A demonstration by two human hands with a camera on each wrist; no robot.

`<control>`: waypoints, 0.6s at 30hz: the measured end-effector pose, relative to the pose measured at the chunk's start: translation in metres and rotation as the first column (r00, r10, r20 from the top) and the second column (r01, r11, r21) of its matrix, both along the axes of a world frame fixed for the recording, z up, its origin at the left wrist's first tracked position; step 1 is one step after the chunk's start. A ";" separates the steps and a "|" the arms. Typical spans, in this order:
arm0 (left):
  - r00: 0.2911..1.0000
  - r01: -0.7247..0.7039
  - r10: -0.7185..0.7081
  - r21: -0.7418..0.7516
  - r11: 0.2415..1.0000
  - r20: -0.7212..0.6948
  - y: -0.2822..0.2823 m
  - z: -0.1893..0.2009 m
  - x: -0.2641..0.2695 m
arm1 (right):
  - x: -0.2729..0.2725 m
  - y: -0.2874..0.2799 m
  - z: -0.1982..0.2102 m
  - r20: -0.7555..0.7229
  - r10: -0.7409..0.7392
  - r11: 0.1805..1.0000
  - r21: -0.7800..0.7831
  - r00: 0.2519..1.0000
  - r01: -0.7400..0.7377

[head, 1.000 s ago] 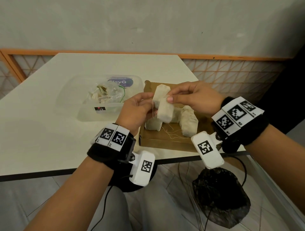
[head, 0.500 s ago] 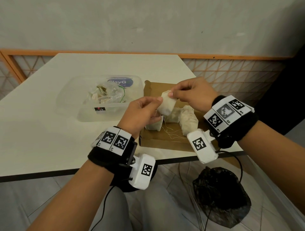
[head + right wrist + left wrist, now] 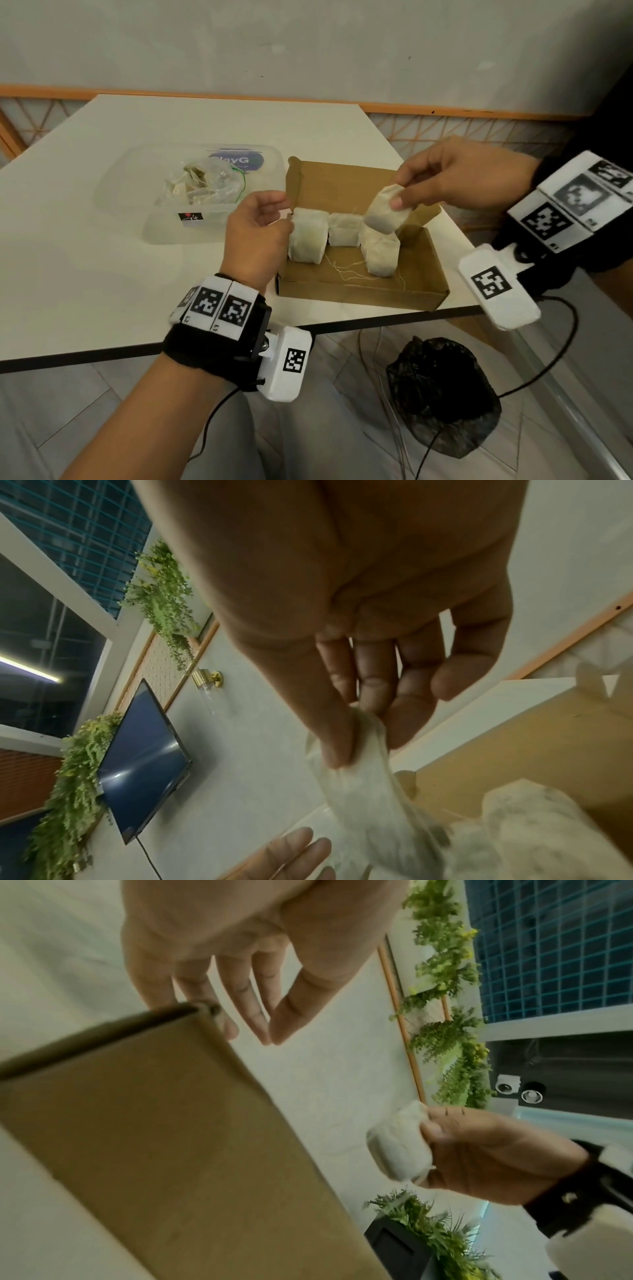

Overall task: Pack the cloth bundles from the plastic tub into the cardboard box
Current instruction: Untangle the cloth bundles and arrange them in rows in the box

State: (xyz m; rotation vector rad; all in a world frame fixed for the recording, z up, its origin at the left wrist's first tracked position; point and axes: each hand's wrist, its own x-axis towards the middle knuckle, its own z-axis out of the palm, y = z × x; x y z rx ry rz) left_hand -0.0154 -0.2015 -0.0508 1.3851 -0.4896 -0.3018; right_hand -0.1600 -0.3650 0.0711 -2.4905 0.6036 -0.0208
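Note:
An open cardboard box (image 3: 359, 291) sits near the table's front right corner, and three white cloth bundles stand in it: left (image 3: 306, 240), middle (image 3: 344, 229) and right (image 3: 380, 255). My right hand (image 3: 400, 192) pinches a fourth cloth bundle (image 3: 385, 214) between thumb and fingers, tilted, just above the right bundle. The right wrist view shows the same pinch (image 3: 356, 739) on the bundle (image 3: 359, 791). My left hand (image 3: 281, 214) hovers at the box's left wall beside the left bundle, fingers relaxed and holding nothing. The clear plastic tub (image 3: 137, 192) stands left of the box.
The tub holds a clear bag of small pieces (image 3: 202, 185). The table's front edge (image 3: 102, 353) runs just below my wrists. A black bag (image 3: 442, 394) and cables lie on the floor under the box's corner. Loose threads lie on the box floor.
Both hands held the bundle a second ago. My left hand has let go and drawn back to the box's left side. My right hand has carried the bundle rightward over the box.

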 end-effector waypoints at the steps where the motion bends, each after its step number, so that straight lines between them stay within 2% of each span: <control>1: 1.000 0.002 -0.002 0.011 1.000 -0.014 0.000 -0.003 0.000 | -0.004 0.000 0.000 -0.045 0.014 0.999 0.031 0.999 -0.013; 4: 0.997 0.023 -0.021 0.029 0.999 -0.068 -0.003 -0.009 -0.002 | -0.009 0.003 -0.017 -0.181 0.068 0.996 0.073 0.981 -0.056; 7: 0.985 0.042 -0.040 0.009 0.999 -0.169 -0.006 -0.015 -0.003 | -0.003 0.003 -0.044 -0.259 0.045 0.999 0.008 0.965 -0.044; 13: 0.973 0.058 -0.056 0.004 0.998 -0.224 -0.003 -0.015 -0.003 | 0.015 -0.005 -0.069 -0.205 -0.077 0.995 -0.082 0.976 0.061; 18: 0.976 0.052 -0.048 0.013 0.999 -0.214 -0.003 -0.015 -0.003 | 0.019 -0.011 -0.071 -0.188 -0.086 0.994 -0.087 0.978 0.070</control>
